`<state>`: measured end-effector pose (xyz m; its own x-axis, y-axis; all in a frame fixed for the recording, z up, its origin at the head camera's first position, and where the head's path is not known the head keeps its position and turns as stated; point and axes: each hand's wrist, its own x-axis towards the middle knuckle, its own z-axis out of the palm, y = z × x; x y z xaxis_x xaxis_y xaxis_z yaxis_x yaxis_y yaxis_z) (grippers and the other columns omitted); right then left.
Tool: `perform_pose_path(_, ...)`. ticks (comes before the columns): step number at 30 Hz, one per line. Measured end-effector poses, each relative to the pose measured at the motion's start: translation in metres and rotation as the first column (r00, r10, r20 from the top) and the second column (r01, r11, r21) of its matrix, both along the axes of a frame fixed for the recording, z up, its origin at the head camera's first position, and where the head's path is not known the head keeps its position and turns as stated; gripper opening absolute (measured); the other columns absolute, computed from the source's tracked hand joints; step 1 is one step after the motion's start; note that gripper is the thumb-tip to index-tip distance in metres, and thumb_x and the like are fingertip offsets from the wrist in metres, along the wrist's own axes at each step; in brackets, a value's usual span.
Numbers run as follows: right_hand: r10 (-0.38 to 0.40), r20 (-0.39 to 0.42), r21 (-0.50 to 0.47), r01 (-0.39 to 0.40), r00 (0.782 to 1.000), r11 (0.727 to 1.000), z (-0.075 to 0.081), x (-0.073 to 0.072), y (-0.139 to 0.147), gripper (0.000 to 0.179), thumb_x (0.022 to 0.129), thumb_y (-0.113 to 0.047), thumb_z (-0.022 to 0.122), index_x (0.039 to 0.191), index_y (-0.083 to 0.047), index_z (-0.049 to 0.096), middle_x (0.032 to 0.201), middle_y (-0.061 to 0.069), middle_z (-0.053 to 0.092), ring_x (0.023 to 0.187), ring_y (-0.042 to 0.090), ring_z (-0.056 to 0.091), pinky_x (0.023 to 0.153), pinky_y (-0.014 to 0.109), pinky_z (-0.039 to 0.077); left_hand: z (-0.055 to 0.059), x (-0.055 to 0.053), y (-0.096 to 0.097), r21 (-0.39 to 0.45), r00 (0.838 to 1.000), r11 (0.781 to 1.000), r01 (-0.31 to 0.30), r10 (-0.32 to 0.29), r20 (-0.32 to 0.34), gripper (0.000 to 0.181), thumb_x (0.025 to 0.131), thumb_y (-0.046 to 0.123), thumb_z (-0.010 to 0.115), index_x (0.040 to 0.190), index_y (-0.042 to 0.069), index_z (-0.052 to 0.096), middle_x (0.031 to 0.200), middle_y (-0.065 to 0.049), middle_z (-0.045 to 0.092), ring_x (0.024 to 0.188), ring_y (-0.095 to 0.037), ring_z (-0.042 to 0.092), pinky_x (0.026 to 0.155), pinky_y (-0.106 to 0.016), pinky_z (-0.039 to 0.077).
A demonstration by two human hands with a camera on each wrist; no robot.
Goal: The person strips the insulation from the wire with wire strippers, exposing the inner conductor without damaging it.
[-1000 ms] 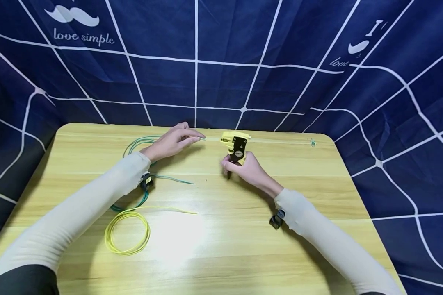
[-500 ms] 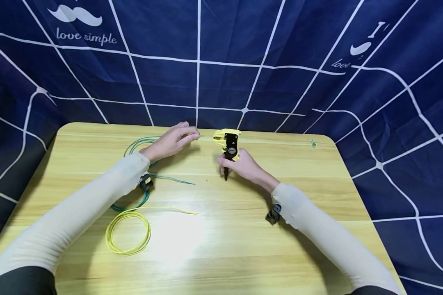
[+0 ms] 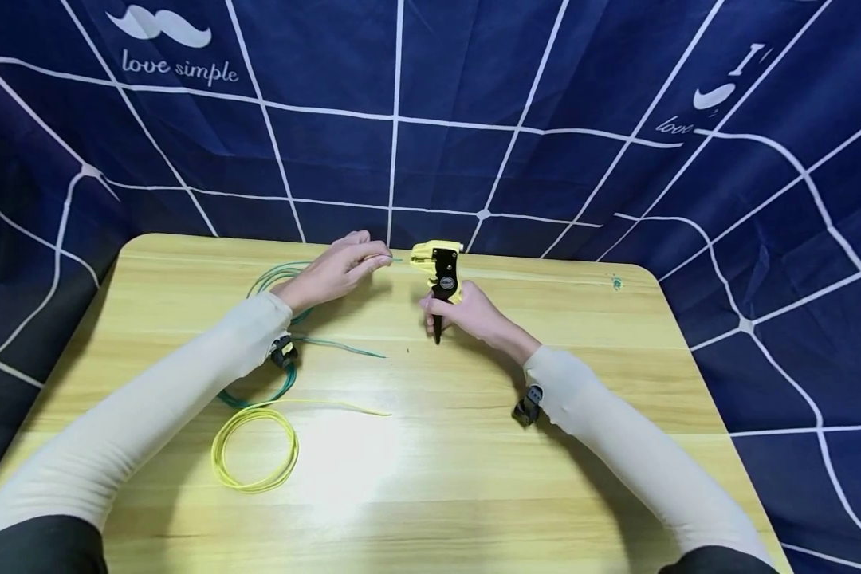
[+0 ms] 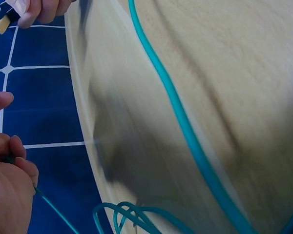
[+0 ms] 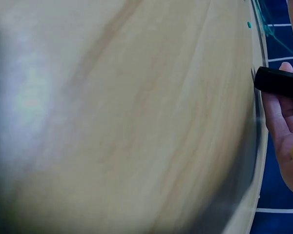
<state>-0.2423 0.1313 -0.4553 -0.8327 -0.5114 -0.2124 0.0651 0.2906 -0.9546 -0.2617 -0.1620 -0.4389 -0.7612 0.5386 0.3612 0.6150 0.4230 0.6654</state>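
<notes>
Near the far table edge my left hand (image 3: 337, 273) pinches a green wire (image 3: 398, 259), whose short end pokes out past the fingertips toward the right. The same wire's coil (image 3: 264, 281) lies partly hidden under my left wrist and forearm; green loops (image 4: 156, 210) also show in the left wrist view. My right hand (image 3: 477, 316) grips a yellow and black wire stripper (image 3: 445, 269) by its handles, held upright. Its yellow head is just right of the wire end, with a small gap between them. In the right wrist view a black handle (image 5: 278, 83) crosses the right fingers.
A coil of yellow wire (image 3: 253, 488) lies at the table's front left, its free end pointing right. Another green wire end (image 3: 351, 348) lies beside my left wrist. Small green scraps (image 3: 617, 283) sit at the far right. Blue cloth (image 3: 445, 167) hangs behind the table.
The wire stripper in my right hand has moved left and slightly up, closer to the wire end. My left fingers have curled in from a straighter pose, staying in nearly the same place.
</notes>
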Motion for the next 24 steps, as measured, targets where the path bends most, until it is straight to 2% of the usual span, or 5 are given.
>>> perform_pose_path(11,0.026,0.011,-0.02,-0.026,1.0,0.999,-0.002,-0.001,-0.011,0.022,0.102,-0.022,0.076,0.1,-0.001,0.071,0.086,0.018,0.074,0.077,0.029,0.074,0.075,0.042,0.062,0.009,0.003,-0.002,0.003,1.0,1.0,-0.015,0.015,-0.008,0.019,0.114,0.011,0.058,0.114,0.005,0.076,0.09,-0.005,0.049,0.086,-0.024,0.042,0.08,-0.039,0.035)
perform_pose_path(17,0.025,0.032,-0.025,-0.024,0.999,0.999,-0.004,-0.002,-0.01,0.021,0.103,-0.021,0.075,0.1,0.0,0.07,0.086,0.017,0.073,0.076,0.029,0.074,0.074,0.042,0.063,0.011,0.005,-0.001,-0.034,1.0,0.999,0.006,-0.005,0.016,0.022,0.115,0.012,0.056,0.118,0.003,0.076,0.09,-0.004,0.047,0.087,-0.024,0.042,0.079,-0.039,0.036)
perform_pose_path(24,0.062,0.035,-0.035,-0.061,0.997,0.998,-0.001,-0.001,-0.013,0.027,0.104,-0.019,0.074,0.105,0.007,0.068,0.085,0.019,0.073,0.075,0.03,0.073,0.073,0.043,0.063,0.012,0.006,0.0,-0.038,0.999,0.999,0.014,-0.013,0.03,0.024,0.115,0.013,0.057,0.124,0.005,0.077,0.09,-0.004,0.044,0.088,-0.024,0.041,0.079,-0.039,0.035)
